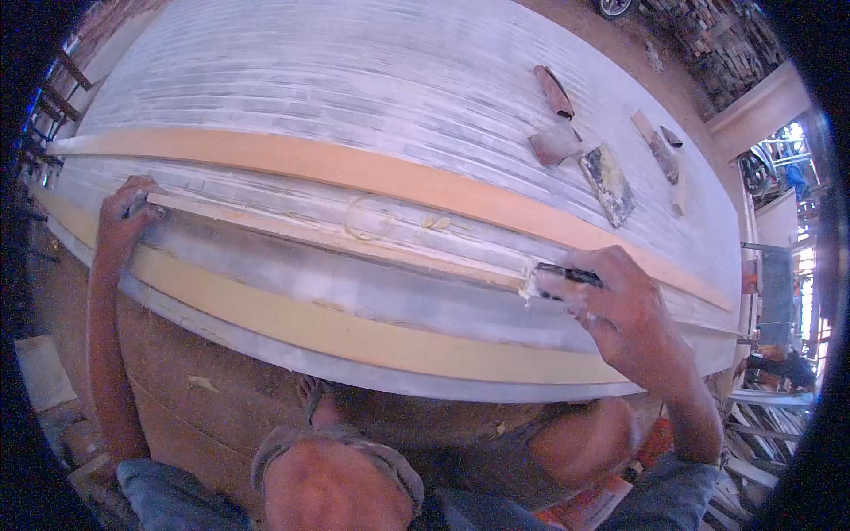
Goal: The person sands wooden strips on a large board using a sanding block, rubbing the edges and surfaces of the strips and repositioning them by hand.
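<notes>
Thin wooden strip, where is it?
In the head view, the thin strip runs centrally between the orange board and yellow board, from left hand toward right hand.

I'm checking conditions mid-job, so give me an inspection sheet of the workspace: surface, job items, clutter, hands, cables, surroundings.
Surface: large whitish, streaked tabletop; pale curled shavings beside the strip.
Job's things: narrow wooden strip between an orange-tan board and a yellowish board; small dark hand tool, exact type unclear.
Clutter: rolled brown sheet, grey flat piece, smeared slab, all beyond the orange-tan board.
Hands: left hand grips the strip's left end; right hand holds the tool at its right end.
Cables: nothing seen.
Surroundings: stacked wood and part of a wheel past the far edge.
</notes>
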